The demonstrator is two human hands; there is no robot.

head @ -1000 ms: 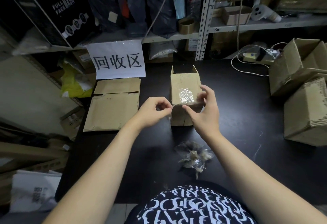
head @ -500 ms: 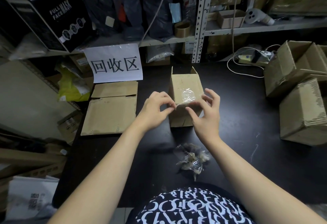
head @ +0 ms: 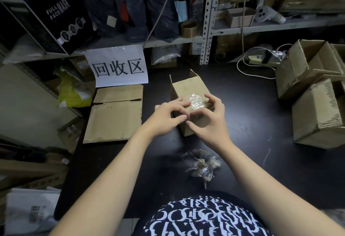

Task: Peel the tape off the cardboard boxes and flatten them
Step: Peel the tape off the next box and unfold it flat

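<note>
A crumpled tape wad (head: 202, 165) lay nearest on the dark worktop (head: 252, 116). Beyond it the small box (head: 188, 88) stood mid-worktop. The left grip (head: 166, 117) and right grip (head: 211, 123) both curled round its near top edge, fingertips at the clear tape patch (head: 196, 101). Flattened cardboard (head: 113, 122) lay farther left.

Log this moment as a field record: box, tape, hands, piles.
box: small box on black table, far end open
tape: clear tape patch over near edge, not yet peeled
left hand: grips small box beside tape
right hand: grips small box at tape's right
flattened: cardboard sheet, left
peeled: tape wad, near person
waiting: two boxes, right
</note>
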